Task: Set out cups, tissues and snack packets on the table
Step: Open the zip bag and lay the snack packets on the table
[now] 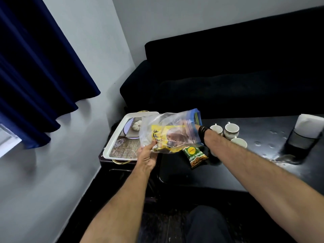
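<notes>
My left hand (146, 156) grips the lower edge of a clear zip bag (157, 125) held above the table's left end. My right hand (178, 135) is inside the bag, seen through the plastic next to a yellow snack packet (158, 137); whether it grips the packet I cannot tell. A green snack packet (194, 156) lies on the black table (228, 172) just below the bag. Three white cups (231, 130) stand behind my right wrist. A white tissue stack in a dark holder (305, 132) stands at the right.
A white tray (112, 146) with a printed picture and gold handles rests on a dark side table to the left. A black sofa (228, 76) runs behind the table. Blue curtains (35, 67) hang on the left wall. My knee (206, 223) shows at the bottom.
</notes>
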